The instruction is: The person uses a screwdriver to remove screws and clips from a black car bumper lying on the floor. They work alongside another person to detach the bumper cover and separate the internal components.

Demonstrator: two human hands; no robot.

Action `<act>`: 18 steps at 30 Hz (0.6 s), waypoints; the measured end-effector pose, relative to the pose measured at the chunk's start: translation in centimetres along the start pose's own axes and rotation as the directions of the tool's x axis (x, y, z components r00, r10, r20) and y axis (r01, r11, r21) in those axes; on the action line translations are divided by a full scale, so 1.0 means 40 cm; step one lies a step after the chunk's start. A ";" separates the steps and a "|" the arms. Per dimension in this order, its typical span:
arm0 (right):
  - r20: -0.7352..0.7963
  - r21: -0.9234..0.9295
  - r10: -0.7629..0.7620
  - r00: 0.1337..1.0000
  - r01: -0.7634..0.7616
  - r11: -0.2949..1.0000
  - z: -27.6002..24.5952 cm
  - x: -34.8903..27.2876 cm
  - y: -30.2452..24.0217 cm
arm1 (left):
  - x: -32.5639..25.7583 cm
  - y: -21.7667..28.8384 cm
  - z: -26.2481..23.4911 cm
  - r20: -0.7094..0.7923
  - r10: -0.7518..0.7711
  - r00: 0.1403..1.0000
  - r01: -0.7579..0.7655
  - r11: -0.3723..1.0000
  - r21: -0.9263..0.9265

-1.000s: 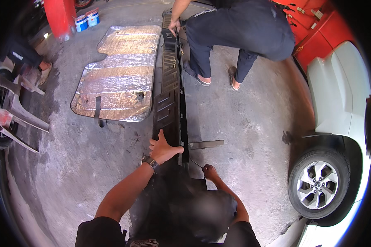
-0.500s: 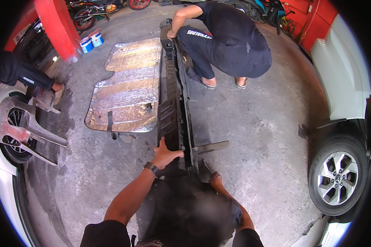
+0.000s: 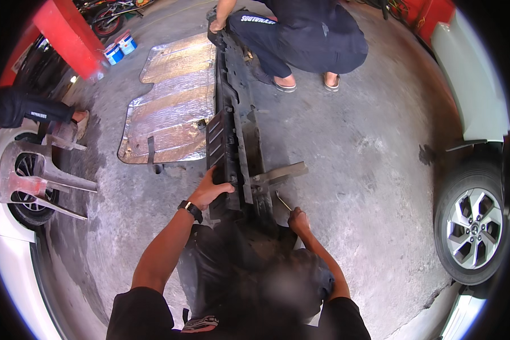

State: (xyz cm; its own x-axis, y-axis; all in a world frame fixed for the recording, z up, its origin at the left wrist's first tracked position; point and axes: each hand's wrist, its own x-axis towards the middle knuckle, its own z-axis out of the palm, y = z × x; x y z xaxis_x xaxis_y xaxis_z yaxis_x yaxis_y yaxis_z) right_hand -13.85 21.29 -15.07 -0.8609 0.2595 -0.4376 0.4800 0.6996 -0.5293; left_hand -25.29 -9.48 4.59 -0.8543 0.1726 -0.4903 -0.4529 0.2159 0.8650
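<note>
Left hand (image 3: 211,191) was clamped on the near end of the long black bumper (image 3: 232,136), which lay on the concrete floor (image 3: 351,170) beside a foil mat (image 3: 173,107). Right hand (image 3: 298,218) gripped a thin tool (image 3: 283,201) just beside it. Another person (image 3: 306,39) crouched at the far end.

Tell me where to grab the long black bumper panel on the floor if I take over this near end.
Probably take the long black bumper panel by its raised left edge at the near end, from the left, where the left hand already curls over it. That ribbed rim stands off the floor; the right side carries a protruding flat bracket beside the right hand.
</note>
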 end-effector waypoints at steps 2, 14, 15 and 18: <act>-0.008 -0.013 -0.010 1.000 0.010 1.000 0.005 -0.010 -0.014 | -0.015 0.010 -0.003 -0.004 0.003 1.000 -0.003 1.000 -0.003; -0.022 -0.044 -0.072 0.997 0.071 0.996 0.033 0.007 0.021 | 0.035 -0.070 -0.025 -0.052 0.027 0.998 -0.018 0.985 0.170; -0.020 -0.049 -0.083 0.996 0.082 0.995 0.031 0.015 0.035 | 0.041 -0.073 -0.018 -0.040 0.026 0.999 -0.020 0.987 0.163; 0.025 -0.082 -0.106 0.994 0.108 0.991 0.030 0.028 0.025 | 0.046 -0.076 -0.019 -0.057 0.011 0.998 -0.001 0.986 0.166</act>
State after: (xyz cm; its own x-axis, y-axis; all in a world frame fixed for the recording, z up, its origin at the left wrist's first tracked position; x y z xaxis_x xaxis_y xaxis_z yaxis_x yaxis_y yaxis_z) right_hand -14.11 21.47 -16.97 -0.9027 0.1672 -0.3965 0.3687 0.7756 -0.5123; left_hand -25.68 -10.57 1.12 -0.8722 0.1198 -0.4742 -0.4033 0.3723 0.8359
